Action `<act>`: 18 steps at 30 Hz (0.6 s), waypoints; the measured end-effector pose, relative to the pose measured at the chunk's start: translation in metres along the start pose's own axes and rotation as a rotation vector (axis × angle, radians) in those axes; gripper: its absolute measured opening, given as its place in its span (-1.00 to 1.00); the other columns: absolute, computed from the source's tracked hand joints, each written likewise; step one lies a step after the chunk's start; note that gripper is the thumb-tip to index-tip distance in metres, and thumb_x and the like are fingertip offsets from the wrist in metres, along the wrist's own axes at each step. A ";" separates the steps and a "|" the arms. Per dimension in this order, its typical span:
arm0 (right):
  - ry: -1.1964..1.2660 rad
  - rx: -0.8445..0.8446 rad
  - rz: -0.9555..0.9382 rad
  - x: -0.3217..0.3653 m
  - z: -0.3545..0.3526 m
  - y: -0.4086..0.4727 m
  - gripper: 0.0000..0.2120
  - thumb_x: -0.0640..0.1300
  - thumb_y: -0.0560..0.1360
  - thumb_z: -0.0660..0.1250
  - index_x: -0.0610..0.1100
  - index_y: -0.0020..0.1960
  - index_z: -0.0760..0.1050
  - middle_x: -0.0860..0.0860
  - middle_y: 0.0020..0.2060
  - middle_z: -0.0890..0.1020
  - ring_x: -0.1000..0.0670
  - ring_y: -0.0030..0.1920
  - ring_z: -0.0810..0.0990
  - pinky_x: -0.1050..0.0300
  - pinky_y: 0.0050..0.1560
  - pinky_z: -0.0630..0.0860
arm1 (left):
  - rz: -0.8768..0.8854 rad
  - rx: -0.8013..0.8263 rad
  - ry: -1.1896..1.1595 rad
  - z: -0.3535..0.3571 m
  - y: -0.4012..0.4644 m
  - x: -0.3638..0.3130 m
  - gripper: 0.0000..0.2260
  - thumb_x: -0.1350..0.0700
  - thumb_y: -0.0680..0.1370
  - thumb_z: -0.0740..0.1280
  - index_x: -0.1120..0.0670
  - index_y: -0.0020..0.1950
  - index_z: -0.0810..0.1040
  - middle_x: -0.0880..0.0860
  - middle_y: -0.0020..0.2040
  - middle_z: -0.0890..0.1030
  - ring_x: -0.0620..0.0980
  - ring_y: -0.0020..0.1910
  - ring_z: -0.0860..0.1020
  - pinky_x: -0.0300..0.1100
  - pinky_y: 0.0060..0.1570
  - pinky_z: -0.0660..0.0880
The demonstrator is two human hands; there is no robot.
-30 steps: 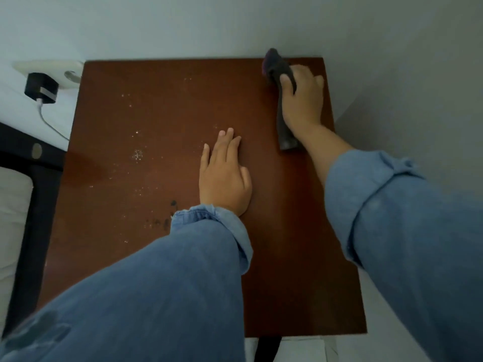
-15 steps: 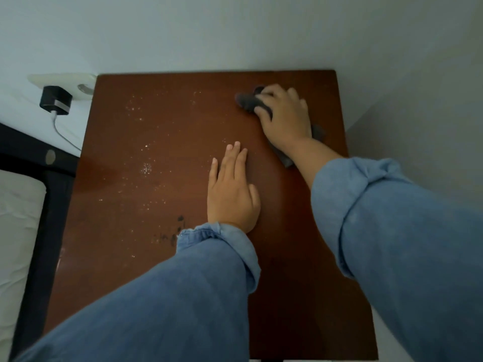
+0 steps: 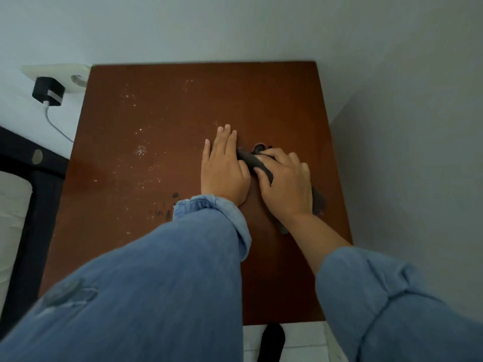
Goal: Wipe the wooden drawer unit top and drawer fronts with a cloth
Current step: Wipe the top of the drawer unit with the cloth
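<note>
Pressing down on the dark cloth [image 3: 257,163], the right hand [image 3: 286,186] is seen with its fingers [image 3: 271,155] curled over the fabric, so that a fold of it is bunched up between the knuckles and the thumb. More of the cloth is trapped under the palm and shows again past the heel of the hand, toward the right edge of the top. The front end of the cloth is pushed up against the left hand [image 3: 224,171], touching the side of it. The left hand is laid flat on the wood, its fingers [image 3: 224,137] straight and held together, nothing being gripped by it.

Both forearms are covered by blue denim sleeves [image 3: 183,270], rolled at the cuffs. The hands are placed a little right of the middle of the wooden drawer unit top [image 3: 156,205], a reddish-brown panel. Pale specks of dust [image 3: 141,150] are scattered over its left half, and a few dark marks [image 3: 175,195] are seen just beside the left cuff.

The unit is set into a corner of pale walls [image 3: 392,100]. On the left wall a black charger [image 3: 48,91] is plugged into a white socket [image 3: 75,74], with a white cable [image 3: 56,126] hanging from it. A black bed frame [image 3: 28,205] stands at the left edge.
</note>
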State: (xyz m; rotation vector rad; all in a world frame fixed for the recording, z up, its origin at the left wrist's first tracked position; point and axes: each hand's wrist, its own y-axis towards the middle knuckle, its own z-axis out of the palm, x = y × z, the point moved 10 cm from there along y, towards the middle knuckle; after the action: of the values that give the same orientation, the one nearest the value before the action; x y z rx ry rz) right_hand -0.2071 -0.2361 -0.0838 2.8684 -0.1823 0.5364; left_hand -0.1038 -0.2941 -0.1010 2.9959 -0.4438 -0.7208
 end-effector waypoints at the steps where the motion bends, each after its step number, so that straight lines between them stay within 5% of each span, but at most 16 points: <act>1: -0.009 -0.003 -0.006 0.001 0.001 -0.001 -0.72 -0.01 0.55 0.13 0.01 0.14 0.55 0.09 0.08 0.57 -0.09 -0.06 0.48 0.03 -0.13 0.31 | -0.001 -0.004 -0.004 0.000 -0.001 0.001 -0.41 0.12 0.45 0.00 0.17 0.49 0.25 0.08 0.53 0.22 -0.01 0.54 0.09 -0.06 0.51 -0.09; 18: -0.037 -0.001 -0.003 -0.002 0.001 0.008 -0.74 0.00 0.56 0.18 0.03 0.19 0.52 0.13 0.18 0.52 -0.06 0.04 0.45 0.03 -0.02 0.33 | 0.019 -0.061 0.023 -0.035 -0.028 0.051 -0.48 0.11 0.51 0.04 0.16 0.48 0.29 0.08 0.51 0.27 -0.01 0.52 0.15 -0.13 0.50 -0.05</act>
State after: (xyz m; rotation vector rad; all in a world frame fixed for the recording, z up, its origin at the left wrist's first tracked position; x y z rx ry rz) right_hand -0.2095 -0.2440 -0.0839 2.8788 -0.1842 0.4835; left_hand -0.0369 -0.2831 -0.0949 2.9357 -0.4401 -0.6854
